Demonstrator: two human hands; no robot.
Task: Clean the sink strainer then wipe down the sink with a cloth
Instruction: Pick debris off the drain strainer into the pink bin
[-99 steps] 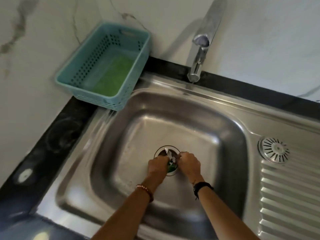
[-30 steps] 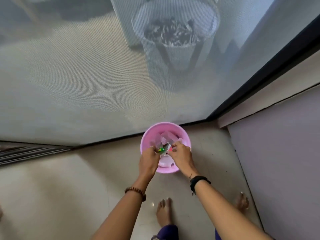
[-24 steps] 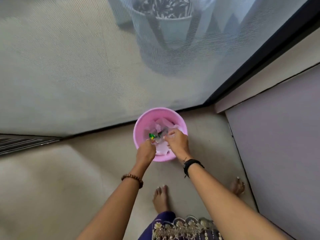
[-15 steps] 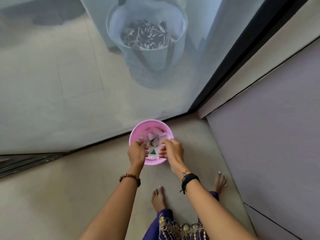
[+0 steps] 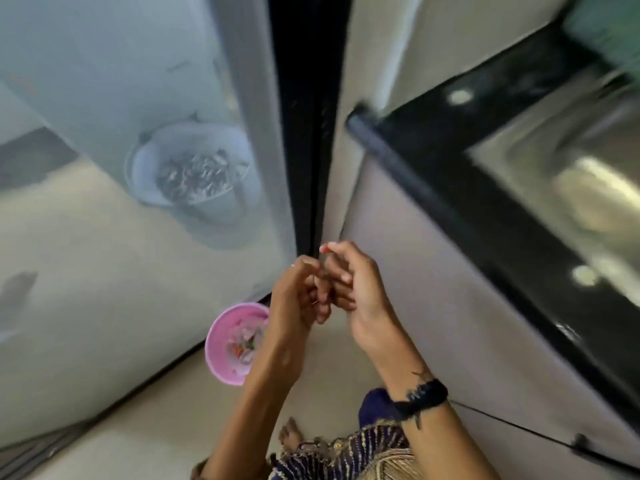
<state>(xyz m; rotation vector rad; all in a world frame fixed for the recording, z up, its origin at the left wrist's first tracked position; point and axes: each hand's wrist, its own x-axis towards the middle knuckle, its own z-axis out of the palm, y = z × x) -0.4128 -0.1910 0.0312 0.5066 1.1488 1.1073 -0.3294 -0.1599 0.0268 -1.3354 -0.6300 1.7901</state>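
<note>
Pink bin [image 5: 221, 344] on floor [image 5: 166, 420], scraps inside, beside screen door [image 5: 104, 271]. Pale bucket [image 5: 187, 174] beyond screen, dark contents. Black door frame [image 5: 304, 116] upright. Black tabletop [image 5: 485, 188] at right, blurred.

Both arms stretched forward, hands raised close together, fingertips touching. Left hand [image 5: 298, 299] fingers curled inward. Right hand [image 5: 360, 289] loosely curled, index finger poking up. Can't tell if either grip holds anything, too blurry.

Glossy black countertop [image 5: 450, 161] — shiny metal sink [image 5: 571, 174].
</note>
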